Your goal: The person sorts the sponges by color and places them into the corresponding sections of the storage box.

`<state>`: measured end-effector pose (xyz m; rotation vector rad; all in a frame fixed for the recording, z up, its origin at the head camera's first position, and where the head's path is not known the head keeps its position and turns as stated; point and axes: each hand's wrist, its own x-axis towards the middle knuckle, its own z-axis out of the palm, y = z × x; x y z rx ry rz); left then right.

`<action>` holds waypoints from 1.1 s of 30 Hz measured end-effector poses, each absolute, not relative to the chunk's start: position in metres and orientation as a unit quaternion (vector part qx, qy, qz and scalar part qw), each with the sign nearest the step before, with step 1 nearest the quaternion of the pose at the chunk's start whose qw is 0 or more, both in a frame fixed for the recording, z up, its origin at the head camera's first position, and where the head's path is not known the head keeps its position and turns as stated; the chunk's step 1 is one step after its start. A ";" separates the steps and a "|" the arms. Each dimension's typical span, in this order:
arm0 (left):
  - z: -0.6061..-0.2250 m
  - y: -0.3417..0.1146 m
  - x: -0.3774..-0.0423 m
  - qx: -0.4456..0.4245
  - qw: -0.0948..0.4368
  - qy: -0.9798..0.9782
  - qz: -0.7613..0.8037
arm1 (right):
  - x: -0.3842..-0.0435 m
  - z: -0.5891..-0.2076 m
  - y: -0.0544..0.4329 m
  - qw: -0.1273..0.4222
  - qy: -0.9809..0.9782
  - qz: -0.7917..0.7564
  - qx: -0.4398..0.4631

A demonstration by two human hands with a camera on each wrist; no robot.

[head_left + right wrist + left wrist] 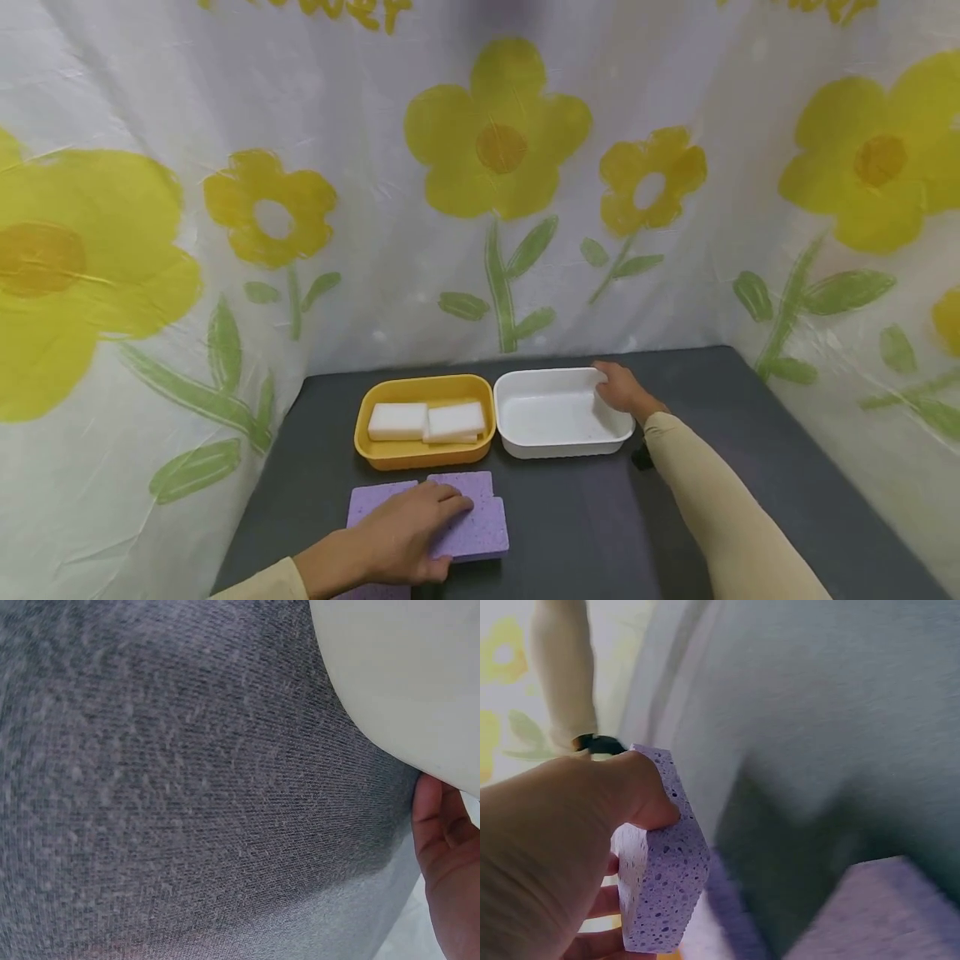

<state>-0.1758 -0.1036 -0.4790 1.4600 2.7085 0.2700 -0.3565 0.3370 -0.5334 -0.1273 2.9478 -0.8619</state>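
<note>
My left hand point(405, 533) grips a purple speckled sponge point(480, 532), thumb on one narrow side and fingers on the other, as the left wrist view shows. That sponge point(667, 892) is tilted, apart from the purple shapes below it in that view. More purple sponges point(375, 497) lie around and partly under the hand, some hidden by it. At the right end of a white tray point(555, 417), my right hand point(624, 390) holds the rim. In the right wrist view its fingers point(429, 802) touch the tray's outer wall; the rest is cut off.
Left of the white tray, close beside it, stands a yellow tray point(423, 458) with white sponges point(397, 421) in it. A dark grey cloth point(570, 525) covers the table. Behind and at both sides hangs a white curtain point(375, 283) with yellow flowers.
</note>
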 end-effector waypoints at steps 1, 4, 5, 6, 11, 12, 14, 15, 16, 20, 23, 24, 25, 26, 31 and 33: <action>-0.476 -0.103 -0.179 0.472 0.017 0.877 0.089 | -0.358 -0.532 0.337 0.035 0.958 -0.282 -0.040; -0.469 -0.098 -0.189 0.470 -0.004 0.878 0.091 | -0.362 -0.531 0.336 0.039 0.958 -0.281 -0.040; -0.467 -0.096 -0.192 0.470 -0.009 0.878 0.092 | -0.362 -0.531 0.336 0.042 0.958 -0.281 -0.040; -0.466 -0.094 -0.195 0.471 -0.014 0.877 0.091 | -0.362 -0.531 0.336 0.043 0.958 -0.281 -0.041; -0.462 -0.083 -0.203 0.478 -0.019 0.873 0.095 | -0.361 -0.532 0.340 0.047 0.956 -0.289 -0.033; -0.461 -0.081 -0.204 0.479 -0.017 0.872 0.094 | -0.360 -0.532 0.341 0.047 0.955 -0.290 -0.031; -0.461 -0.077 -0.207 0.478 -0.012 0.873 0.094 | -0.359 -0.532 0.343 0.051 0.954 -0.293 -0.026; -0.460 -0.075 -0.208 0.477 -0.009 0.874 0.093 | -0.359 -0.532 0.344 0.051 0.954 -0.295 -0.025; -0.460 -0.074 -0.209 0.476 -0.008 0.874 0.092 | -0.359 -0.531 0.344 0.051 0.953 -0.298 -0.023; -0.457 -0.067 -0.215 0.469 -0.016 0.878 0.089 | -0.359 -0.529 0.343 0.053 0.940 -0.335 -0.021; -0.456 -0.060 -0.219 0.468 -0.028 0.879 0.088 | -0.359 -0.527 0.342 0.064 0.923 -0.380 -0.005; -0.456 -0.058 -0.221 0.469 -0.032 0.879 0.087 | -0.359 -0.527 0.342 0.066 0.918 -0.391 0.001; -0.456 -0.055 -0.223 0.469 -0.036 0.878 0.086 | -0.359 -0.527 0.342 0.069 0.914 -0.400 0.005; -0.456 -0.051 -0.225 0.468 -0.036 0.879 0.087 | -0.359 -0.527 0.342 0.070 0.909 -0.410 0.011; -0.453 -0.031 -0.237 0.463 -0.047 0.880 0.098 | -0.360 -0.530 0.341 0.057 0.906 -0.418 0.011; -0.452 -0.021 -0.244 0.461 -0.054 0.880 0.101 | -0.360 -0.532 0.340 0.050 0.908 -0.415 0.009</action>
